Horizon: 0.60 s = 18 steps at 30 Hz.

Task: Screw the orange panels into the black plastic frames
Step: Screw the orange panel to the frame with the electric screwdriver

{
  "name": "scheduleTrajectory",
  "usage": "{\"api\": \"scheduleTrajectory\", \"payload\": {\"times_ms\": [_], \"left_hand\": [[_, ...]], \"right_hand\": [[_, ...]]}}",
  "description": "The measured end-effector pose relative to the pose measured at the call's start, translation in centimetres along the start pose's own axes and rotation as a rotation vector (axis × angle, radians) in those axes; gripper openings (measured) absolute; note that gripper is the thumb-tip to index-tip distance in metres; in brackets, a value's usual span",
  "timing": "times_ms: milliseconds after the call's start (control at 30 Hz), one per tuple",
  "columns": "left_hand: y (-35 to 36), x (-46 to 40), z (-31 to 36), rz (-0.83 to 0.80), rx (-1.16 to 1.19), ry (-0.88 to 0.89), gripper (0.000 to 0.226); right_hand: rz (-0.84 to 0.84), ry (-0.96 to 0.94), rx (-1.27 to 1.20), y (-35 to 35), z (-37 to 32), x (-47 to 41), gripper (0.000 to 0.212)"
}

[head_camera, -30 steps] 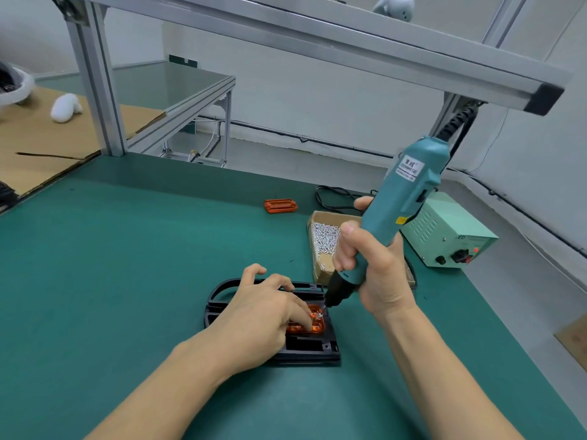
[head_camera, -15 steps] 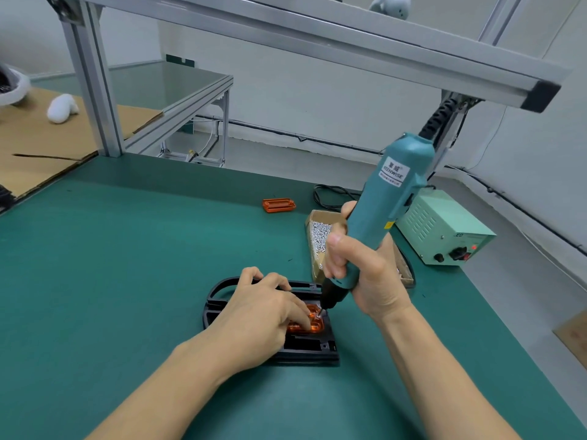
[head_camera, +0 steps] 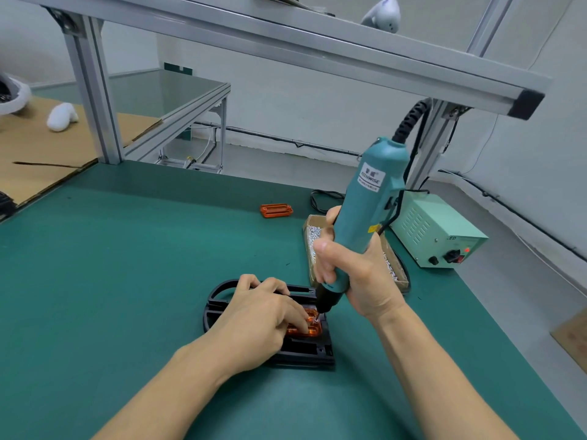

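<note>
A black plastic frame (head_camera: 305, 352) lies flat on the green mat in front of me. An orange panel (head_camera: 313, 328) sits in it, partly hidden by my fingers. My left hand (head_camera: 263, 315) rests on the frame with its fingertips pressing the panel down. A teal electric screwdriver (head_camera: 365, 211) is gripped in my right hand (head_camera: 355, 271), held nearly upright, and its black tip touches the panel's far right corner. A second orange panel (head_camera: 276, 210) lies loose farther back on the mat.
A cardboard box of small silver screws (head_camera: 314, 236) stands behind my right hand. A pale green power supply (head_camera: 438, 233) sits at the right, its cable running to the screwdriver. An aluminium post (head_camera: 92, 100) rises at the left, with a beam overhead.
My right hand has brought the screwdriver down and left, tilting it more upright, until its tip met the orange panel. My left hand has stayed on the frame.
</note>
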<state>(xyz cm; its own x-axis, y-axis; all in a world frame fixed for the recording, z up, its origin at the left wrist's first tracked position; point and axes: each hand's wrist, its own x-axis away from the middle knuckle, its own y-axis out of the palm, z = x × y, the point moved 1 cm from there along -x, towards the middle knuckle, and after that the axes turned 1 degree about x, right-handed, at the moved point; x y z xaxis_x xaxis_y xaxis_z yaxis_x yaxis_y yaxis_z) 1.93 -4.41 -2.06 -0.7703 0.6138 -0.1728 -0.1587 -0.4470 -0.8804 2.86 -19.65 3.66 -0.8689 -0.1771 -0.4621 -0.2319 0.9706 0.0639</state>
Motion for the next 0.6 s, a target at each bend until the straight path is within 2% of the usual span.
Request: {"api": "scheduleTrajectory", "payload": {"times_ms": [133,233,333,500,600], "left_hand": [[0.1,0.1,0.0,0.012,0.033,0.001,0.039],[0.1,0.1,0.0,0.021,0.068,-0.017,0.038],[0.2,0.1,-0.2,0.003,0.085,-0.021,0.037],[-0.4,0.0,0.1,0.014,0.23,-0.039,0.03],[-1.8,-0.9,0.3,0.106,0.322,-0.042,0.029]], "right_hand": [[0.051,-0.046,-0.003,-0.1,-0.9,-0.2,0.03],[0.235,-0.133,-0.18,-1.6,-2.8,-0.9,0.031],[0.432,-0.241,-0.306,-3.7,-4.6,-0.8,0.024],[0.735,-0.341,-0.247,-5.4,-4.0,1.3,0.021],[0.863,-0.357,-0.202,-6.3,-2.9,2.5,0.022]]}}
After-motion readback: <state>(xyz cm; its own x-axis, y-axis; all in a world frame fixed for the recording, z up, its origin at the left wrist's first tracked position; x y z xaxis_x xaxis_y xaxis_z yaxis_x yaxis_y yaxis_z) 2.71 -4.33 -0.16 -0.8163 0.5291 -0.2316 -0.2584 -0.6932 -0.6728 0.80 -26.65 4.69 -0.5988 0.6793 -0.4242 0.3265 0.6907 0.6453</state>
